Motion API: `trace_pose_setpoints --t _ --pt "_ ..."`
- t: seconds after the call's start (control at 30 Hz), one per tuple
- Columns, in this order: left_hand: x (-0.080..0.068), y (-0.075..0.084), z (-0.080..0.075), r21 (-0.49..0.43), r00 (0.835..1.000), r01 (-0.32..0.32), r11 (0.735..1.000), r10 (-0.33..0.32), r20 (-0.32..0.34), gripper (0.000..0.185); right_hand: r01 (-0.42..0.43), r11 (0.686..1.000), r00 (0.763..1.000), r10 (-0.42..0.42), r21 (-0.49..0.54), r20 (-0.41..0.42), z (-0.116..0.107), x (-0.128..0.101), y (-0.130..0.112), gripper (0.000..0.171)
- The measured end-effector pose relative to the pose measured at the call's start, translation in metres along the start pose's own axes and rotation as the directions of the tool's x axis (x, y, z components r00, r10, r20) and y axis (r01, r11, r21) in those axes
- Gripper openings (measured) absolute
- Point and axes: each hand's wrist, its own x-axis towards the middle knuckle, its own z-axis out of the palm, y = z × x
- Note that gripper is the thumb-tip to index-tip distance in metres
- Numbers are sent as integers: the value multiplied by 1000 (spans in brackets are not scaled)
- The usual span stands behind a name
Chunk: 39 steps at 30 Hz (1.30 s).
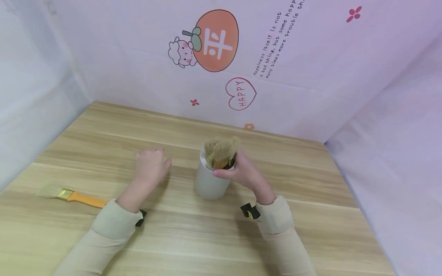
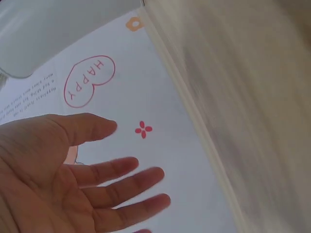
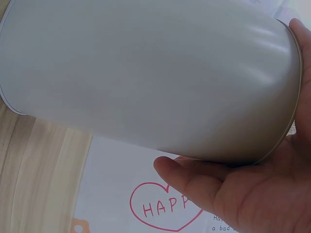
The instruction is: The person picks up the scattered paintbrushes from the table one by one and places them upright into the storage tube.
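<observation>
The grey tin [image 1: 209, 183], stuffed with brushes [image 1: 221, 152] mid-frame on the table [image 1: 310, 230], is gripped at its rim by the right hand [image 1: 241, 172], while the left hand [image 1: 150, 165] is held flat and relaxed just left of it.

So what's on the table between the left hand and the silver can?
Nothing: in the head view, only bare table lies between the left hand and the can.

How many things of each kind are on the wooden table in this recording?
Brushes lying loose on the table: 1, the brush with the orange handle.
Metal cans: 1, the can, gripped at its rim by the right hand.
Brushes standing in the can: at least 1, the bristles; exact number cannot be told.
Total: at least 3.
</observation>
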Motion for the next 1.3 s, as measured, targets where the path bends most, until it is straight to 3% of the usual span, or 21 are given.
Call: trace_pose_setpoints --t 0.2,0.5,0.67,0.83,1.07,1.3 --pt "-6 -13 -5 22 999 33 999 -32 -36 32 6 1000 1000 -6 -4 -5 -2 -1 0 73" --pt "-14 -44 -10 3 986 155 988 -154 -60 29 -4 1000 1000 4 -7 -10 -8 2 -1 71" --pt "-25 -65 -16 57 971 238 970 -239 5 29 -5 1000 1000 5 -13 1 -7 2 -2 70" --pt "-39 -88 -26 145 921 332 932 -354 166 51 -15 1000 1000 15 -23 4 -7 -1 -4 68" --pt "-42 -103 -34 104 793 507 856 -510 334 75 1 999 1000 -2 -32 -17 -10 -2 -3 69" --pt "-49 -113 -41 89 750 542 835 -529 396 89 -3 999 1000 2 -39 -20 -9 -5 -1 68"
